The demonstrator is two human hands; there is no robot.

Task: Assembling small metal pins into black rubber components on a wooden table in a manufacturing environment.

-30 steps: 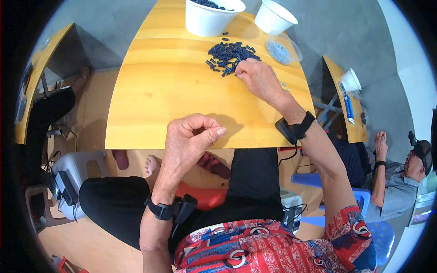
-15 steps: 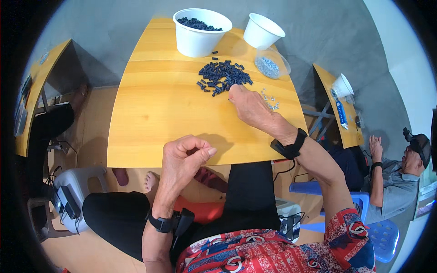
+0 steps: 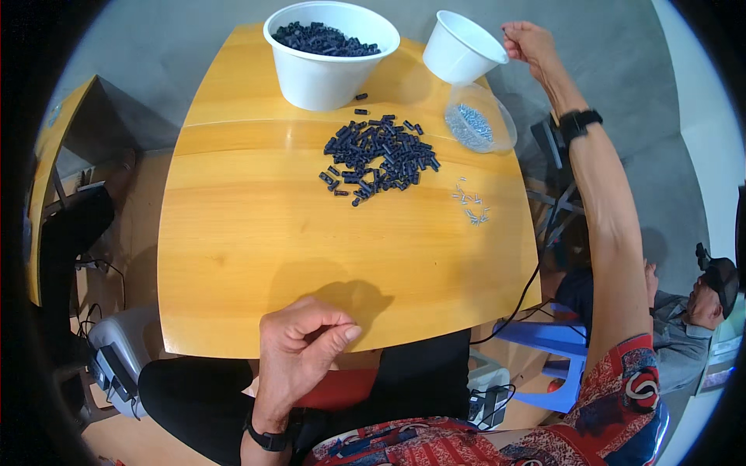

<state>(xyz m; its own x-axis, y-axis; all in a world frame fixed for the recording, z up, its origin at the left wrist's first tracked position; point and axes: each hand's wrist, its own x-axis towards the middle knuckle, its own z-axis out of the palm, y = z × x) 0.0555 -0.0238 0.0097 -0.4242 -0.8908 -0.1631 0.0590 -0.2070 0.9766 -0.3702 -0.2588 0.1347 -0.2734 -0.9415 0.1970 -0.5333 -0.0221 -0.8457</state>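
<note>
My right hand (image 3: 531, 45) is stretched out beside the rim of the smaller white bucket (image 3: 458, 51). Its fingers are pinched, and a dark speck shows at the tips, too small to name. My left hand (image 3: 303, 342) hovers over the table's near edge, thumb and forefinger pressed together; anything between them is hidden. A pile of short black plastic tubes (image 3: 381, 155) lies mid-table. To its right are several loose small silver screws (image 3: 471, 203). More screws (image 3: 475, 128) fill part of a clear round tub (image 3: 505, 133).
A large white bucket (image 3: 322, 81) of black pieces stands at the back of the wooden table (image 3: 233, 256). A black cable (image 3: 509, 317) hangs past the right edge. At the right, a person in a grey shirt (image 3: 674, 326) sits near a blue stool (image 3: 544, 342).
My right hand has moved from the black pile up and right to the smaller bucket. My left hand stays pinched near the table edge. The view has shifted slightly.
</note>
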